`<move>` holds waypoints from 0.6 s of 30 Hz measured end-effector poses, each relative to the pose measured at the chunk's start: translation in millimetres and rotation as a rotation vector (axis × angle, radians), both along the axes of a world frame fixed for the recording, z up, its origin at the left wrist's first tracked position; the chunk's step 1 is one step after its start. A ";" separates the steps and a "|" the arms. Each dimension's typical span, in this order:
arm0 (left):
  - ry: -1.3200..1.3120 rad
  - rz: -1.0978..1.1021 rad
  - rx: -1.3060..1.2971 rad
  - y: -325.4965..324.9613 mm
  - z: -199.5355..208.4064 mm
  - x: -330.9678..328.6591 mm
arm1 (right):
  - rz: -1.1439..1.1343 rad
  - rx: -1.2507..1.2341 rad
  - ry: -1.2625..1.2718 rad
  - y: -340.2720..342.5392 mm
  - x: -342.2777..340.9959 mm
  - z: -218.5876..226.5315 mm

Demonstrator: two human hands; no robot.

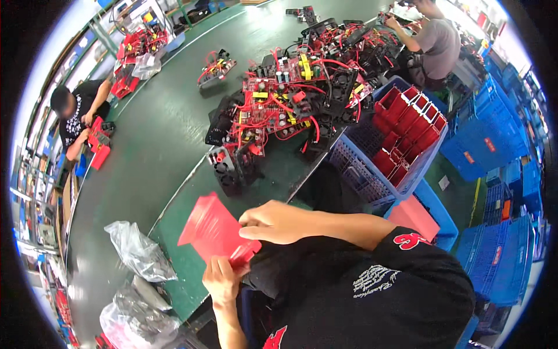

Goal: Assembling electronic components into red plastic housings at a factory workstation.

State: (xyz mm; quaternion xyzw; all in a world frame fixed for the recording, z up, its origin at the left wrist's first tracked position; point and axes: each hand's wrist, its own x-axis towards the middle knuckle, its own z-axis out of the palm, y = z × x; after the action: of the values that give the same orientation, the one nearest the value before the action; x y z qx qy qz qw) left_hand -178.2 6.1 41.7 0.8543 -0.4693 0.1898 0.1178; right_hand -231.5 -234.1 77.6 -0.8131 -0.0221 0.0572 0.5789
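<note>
In front of my body I hold a red housing (pixel 210 228), smeared by motion, with a flared end pointing up and left. My left hand (pixel 222 280) is closed on its lower edge, fingers curled over the rim. My right hand (pixel 278 222) is closed at its right side, thumb and fingers against the red wall. The inside of the housing is hidden from here. Beyond it lies a big heap of red circuit boards (pixel 270 110) with black fans, red wires and yellow-wrapped parts; a black fan unit (pixel 225 173) sits at the heap's near edge.
Crumpled clear plastic bags (pixel 139 253) lie on the green table (pixel 139 157) at left. A blue crate (pixel 372 174) of red metal housings (pixel 410 125) stands at my right, near stacked blue bins (pixel 485 136). Two co-workers, one left (pixel 81 116), one far right (pixel 436 46), handle parts.
</note>
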 end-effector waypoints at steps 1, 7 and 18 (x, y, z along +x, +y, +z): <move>-0.012 0.000 0.061 1.3 -4.9 9.6 | -0.084 -0.022 -0.132 -10.1 -4.1 8.1; -0.125 0.030 0.132 4.5 -33.4 54.0 | -0.598 -0.201 -0.363 -96.6 -1.6 65.6; -0.061 0.195 -0.015 -19.4 -42.4 69.4 | -0.181 -0.550 -0.141 -248.7 391.7 3.5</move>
State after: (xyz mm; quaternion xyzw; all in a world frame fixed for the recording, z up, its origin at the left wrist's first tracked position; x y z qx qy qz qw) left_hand -108.8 -13.3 -0.7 0.8887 -0.3860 0.2299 0.0909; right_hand 160.2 -482.7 81.1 -0.9401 0.0270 -0.0475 0.3366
